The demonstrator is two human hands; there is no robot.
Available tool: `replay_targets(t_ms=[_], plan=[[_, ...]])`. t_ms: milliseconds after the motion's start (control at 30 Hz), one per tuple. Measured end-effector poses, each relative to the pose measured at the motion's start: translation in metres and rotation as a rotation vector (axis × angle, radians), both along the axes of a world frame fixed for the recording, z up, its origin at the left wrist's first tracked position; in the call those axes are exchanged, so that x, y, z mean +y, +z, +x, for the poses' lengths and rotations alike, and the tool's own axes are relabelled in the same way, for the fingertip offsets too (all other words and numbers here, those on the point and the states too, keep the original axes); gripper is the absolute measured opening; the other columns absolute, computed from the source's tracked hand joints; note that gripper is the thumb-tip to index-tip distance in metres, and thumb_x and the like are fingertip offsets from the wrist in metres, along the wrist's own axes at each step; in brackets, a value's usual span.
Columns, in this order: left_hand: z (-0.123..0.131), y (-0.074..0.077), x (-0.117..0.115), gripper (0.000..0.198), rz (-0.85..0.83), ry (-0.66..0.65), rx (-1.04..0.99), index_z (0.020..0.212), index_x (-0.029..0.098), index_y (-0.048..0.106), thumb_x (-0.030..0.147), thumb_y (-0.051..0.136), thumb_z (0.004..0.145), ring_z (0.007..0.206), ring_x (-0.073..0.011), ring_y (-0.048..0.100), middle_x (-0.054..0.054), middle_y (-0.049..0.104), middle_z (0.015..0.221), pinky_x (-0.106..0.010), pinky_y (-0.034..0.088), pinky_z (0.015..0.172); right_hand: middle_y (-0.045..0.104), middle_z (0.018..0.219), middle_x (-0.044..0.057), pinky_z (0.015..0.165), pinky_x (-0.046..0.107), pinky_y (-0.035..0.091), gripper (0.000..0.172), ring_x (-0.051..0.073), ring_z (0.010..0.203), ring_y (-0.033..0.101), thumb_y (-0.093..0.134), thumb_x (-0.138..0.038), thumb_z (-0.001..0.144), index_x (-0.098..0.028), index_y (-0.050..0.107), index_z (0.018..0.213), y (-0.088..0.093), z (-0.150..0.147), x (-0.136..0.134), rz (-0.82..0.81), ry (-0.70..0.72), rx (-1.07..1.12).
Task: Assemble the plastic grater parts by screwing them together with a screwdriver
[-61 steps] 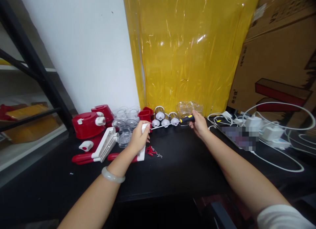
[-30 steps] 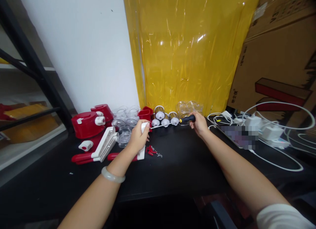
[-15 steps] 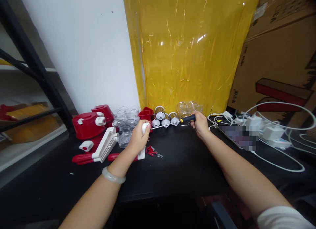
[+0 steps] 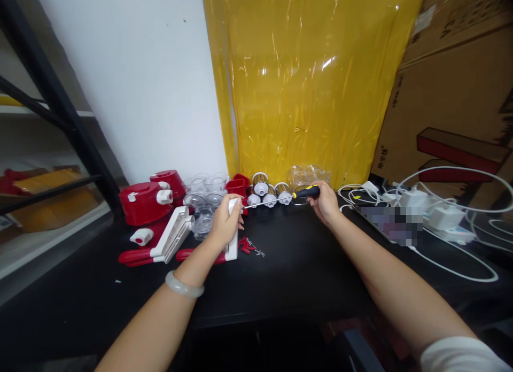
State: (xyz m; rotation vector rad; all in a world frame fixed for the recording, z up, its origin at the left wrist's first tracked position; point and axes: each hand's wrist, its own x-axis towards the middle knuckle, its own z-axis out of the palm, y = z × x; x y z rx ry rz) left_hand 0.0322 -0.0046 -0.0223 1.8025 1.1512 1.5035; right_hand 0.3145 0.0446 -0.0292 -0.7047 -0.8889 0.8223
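Observation:
My left hand (image 4: pixel 225 222) is closed around a white plastic piece (image 4: pixel 234 203). Below it lies a red grip (image 4: pixel 185 254) with a white end (image 4: pixel 233 249); whether this joins the held piece is hidden by my fingers. My right hand (image 4: pixel 325 202) grips the black and yellow handle of a screwdriver (image 4: pixel 306 192). Its long shaft points left, nearly level, and its tip meets the white piece. Small red parts (image 4: pixel 246 246) and several screws (image 4: pixel 260 253) lie on the black table just right of my left forearm.
Red housings (image 4: pixel 142 203), a red-and-white handle (image 4: pixel 173 238) and clear cups (image 4: pixel 203 222) stand at left. Behind my hands are metal grater drums (image 4: pixel 269 195), a red hopper (image 4: pixel 238 185) and clear plastic parts (image 4: pixel 308 175). White cables and chargers (image 4: pixel 444 217) and a tablet (image 4: pixel 377 222) lie at right.
The white piece in my left hand has tilted slightly and its upper end turned. The screwdriver stays against it, its handle rolled a little in my right hand.

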Motion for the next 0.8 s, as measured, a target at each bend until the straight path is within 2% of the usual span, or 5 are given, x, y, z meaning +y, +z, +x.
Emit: replay_targets(t_ms=[200,367,600,700,800], plan=[[-0.0003,0.0019,-0.0029,0.034,0.031,0.050,0.106,0.108,0.021,0.054,0.050,0.046,0.093,0.046,-0.0138,0.057,0.004,0.055,0.060,-0.024,0.050,0.044,0.042,0.037,-0.009,0.028,0.018,0.026,0.033,0.006,0.026,0.033,0.057,-0.052,0.083,-0.021,0.053,0.075,-0.0053,0.0057,0.0014,-0.051,-0.026,-0.108],[-0.0016,0.0006,-0.0034,0.034,0.082,0.069,0.183,0.109,0.020,0.054,0.049,0.045,0.094,0.047,-0.0134,0.057,0.002,0.058,0.066,-0.025,0.049,0.044,0.040,0.034,-0.008,0.027,0.018,0.025,0.035,0.007,0.024,0.031,0.055,-0.054,0.085,-0.021,0.053,0.073,-0.0052,0.0064,0.0012,-0.074,-0.059,-0.133],[-0.0050,-0.0007,-0.0018,0.031,0.186,0.118,0.289,0.113,0.020,0.054,0.044,0.044,0.095,0.053,-0.0130,0.060,0.000,0.062,0.079,-0.028,0.053,0.057,0.040,0.032,-0.007,0.027,0.019,0.025,0.034,0.008,0.024,0.030,0.053,-0.051,0.087,-0.021,0.052,0.071,-0.0046,0.0062,0.0003,-0.175,-0.069,-0.117],[-0.0045,0.0003,-0.0030,0.031,0.181,0.111,0.269,0.112,0.020,0.053,0.045,0.044,0.096,0.049,-0.0121,0.059,0.001,0.062,0.078,-0.029,0.053,0.056,0.043,0.032,-0.005,0.027,0.019,0.024,0.034,0.009,0.024,0.034,0.050,-0.050,0.088,-0.020,0.053,0.072,-0.0031,0.0068,0.0008,-0.231,-0.039,-0.130],[-0.0039,0.0012,-0.0038,0.032,0.171,0.113,0.246,0.111,0.019,0.054,0.045,0.044,0.095,0.048,-0.0121,0.058,0.000,0.062,0.077,-0.028,0.052,0.053,0.054,0.042,0.000,0.031,0.021,0.034,0.033,0.012,0.030,0.047,0.044,-0.046,0.088,-0.018,0.055,0.075,-0.0017,0.0072,0.0018,-0.257,0.045,-0.053]])
